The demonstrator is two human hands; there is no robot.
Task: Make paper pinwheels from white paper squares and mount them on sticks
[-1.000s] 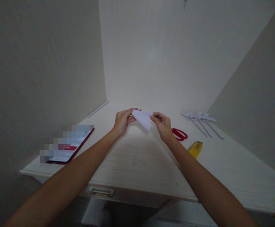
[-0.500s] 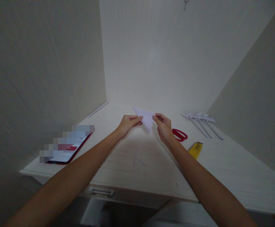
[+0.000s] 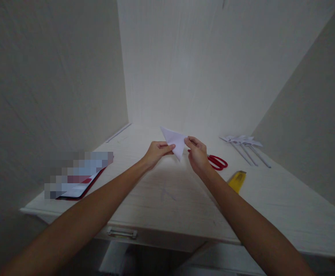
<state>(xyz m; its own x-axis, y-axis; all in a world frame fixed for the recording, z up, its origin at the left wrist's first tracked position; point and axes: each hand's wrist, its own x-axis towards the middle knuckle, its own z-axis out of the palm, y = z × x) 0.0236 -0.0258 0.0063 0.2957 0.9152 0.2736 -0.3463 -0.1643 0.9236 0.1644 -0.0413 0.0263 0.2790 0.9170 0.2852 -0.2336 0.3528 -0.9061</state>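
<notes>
A white paper folded into a triangle (image 3: 175, 140) is held in the air above the white desk (image 3: 167, 191). My left hand (image 3: 157, 152) pinches its lower left edge between thumb and fingers. My right hand (image 3: 196, 153) pinches its right corner. The paper's lowest tip points down between the two hands, and its top corner points up and to the left.
Red-handled scissors (image 3: 217, 161) lie just right of my right hand, a yellow utility knife (image 3: 236, 181) nearer the front. Paper pinwheels on sticks (image 3: 246, 145) lie at the back right. A red-edged folder (image 3: 78, 177) rests at the left edge. A drawer handle (image 3: 122, 232) sits below.
My left hand slid from the paper's upper left corner down to its lower edge, closer to the right hand. The triangle's free corner now sticks up to the left.
</notes>
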